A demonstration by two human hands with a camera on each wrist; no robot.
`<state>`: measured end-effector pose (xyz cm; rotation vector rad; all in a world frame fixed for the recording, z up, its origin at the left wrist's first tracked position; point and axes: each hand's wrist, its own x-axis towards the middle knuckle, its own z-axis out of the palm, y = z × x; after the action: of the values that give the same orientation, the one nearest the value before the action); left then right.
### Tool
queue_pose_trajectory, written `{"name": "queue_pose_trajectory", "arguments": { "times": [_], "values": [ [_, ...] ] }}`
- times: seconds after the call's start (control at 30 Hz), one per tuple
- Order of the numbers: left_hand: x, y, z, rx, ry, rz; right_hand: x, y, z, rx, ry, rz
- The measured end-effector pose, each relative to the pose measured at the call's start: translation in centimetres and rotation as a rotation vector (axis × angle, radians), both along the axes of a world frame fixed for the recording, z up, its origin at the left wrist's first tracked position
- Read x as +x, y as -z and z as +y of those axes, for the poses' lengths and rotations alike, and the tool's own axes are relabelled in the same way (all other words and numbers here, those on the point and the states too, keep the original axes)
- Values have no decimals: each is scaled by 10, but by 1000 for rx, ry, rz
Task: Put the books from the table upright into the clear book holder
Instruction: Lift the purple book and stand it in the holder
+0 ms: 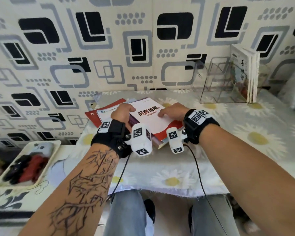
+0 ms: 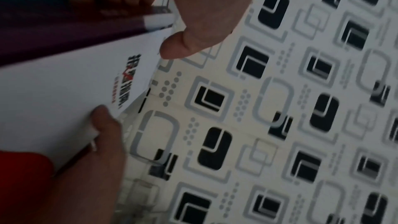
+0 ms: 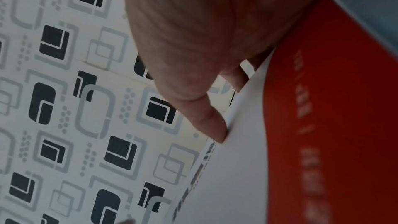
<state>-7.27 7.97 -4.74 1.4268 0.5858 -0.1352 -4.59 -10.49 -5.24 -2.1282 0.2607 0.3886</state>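
Observation:
A white-and-red book (image 1: 152,119) lies on top of a loose pile of books (image 1: 109,113) at the table's middle back. My left hand (image 1: 122,112) grips its left edge, thumb (image 2: 178,45) on the cover and fingers curled under. My right hand (image 1: 173,111) holds the right edge, thumb (image 3: 212,125) on the white cover (image 3: 232,176). A purple book (image 2: 53,37) shows just below the top one. The clear book holder (image 1: 228,80) stands at the back right with several books (image 1: 245,74) upright in its right end.
The table wears a daisy-print cloth (image 1: 177,167). Patterned wallpaper (image 1: 109,48) rises right behind the pile and the holder. A white tray (image 1: 26,166) with dark and red items sits on a lower surface at the left. Cables run from both wrist cameras towards my lap.

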Motion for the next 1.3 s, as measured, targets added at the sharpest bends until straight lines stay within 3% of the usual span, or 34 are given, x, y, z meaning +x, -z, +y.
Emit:
{"name": "queue_pose_trajectory", "arguments": {
  "times": [0.13,0.2,0.27,0.4,0.53,0.67,0.87,0.97,1.03,1.17,1.3],
  "values": [
    [2,-8,-20,386,206,28,-2,-2,-1,64,43,-11],
    [6,-14,-27,472,305,10,-4,-4,-5,98,70,-15],
    [12,-14,-32,390,307,-30,-5,-6,-13,136,82,-1],
    [23,-12,-51,94,60,-133,-12,-15,-32,274,138,-141],
    [10,-44,-85,32,110,-310,-22,-19,-54,292,265,-420],
    [5,-47,-112,-103,102,-404,-31,-18,-75,294,406,-533],
    [-8,-42,-136,-69,268,-538,-46,-3,-85,53,598,-614],
    [-6,-41,-137,-77,264,-528,-51,3,-78,-81,670,-773],
    [-3,-39,-136,-84,287,-525,-50,5,-76,-88,639,-865],
    [-2,-39,-134,-92,359,-500,-47,7,-67,-110,450,-833],
    [-7,-45,-138,-226,457,-434,-50,-1,-56,35,389,-734]
  ]
}}
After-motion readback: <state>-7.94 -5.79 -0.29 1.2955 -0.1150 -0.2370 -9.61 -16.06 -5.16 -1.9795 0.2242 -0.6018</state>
